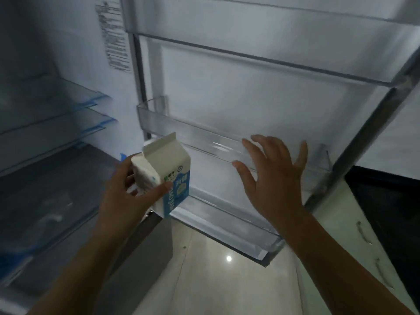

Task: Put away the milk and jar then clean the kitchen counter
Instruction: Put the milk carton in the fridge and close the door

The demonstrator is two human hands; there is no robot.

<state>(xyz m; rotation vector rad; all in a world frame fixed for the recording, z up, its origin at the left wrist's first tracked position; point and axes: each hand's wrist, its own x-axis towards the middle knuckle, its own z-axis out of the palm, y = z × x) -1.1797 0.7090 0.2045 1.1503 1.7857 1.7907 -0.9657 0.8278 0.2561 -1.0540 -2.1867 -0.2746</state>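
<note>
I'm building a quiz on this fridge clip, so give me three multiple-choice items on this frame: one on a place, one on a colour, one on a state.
1. Where is the milk carton?
A. standing in a door bin
B. held in the left hand, in front of the open fridge
C. lying on a glass shelf

2. What colours is the carton?
A. white and blue
B. red and yellow
C. all green

3. How is the right hand?
A. closed on a jar
B. gripping the carton
C. open, fingers spread, near the clear door bin

Answers: 1 B, fingers wrap the carton in mid-air; 2 A, white top with a blue lower band; 3 C, nothing is in it.
</note>
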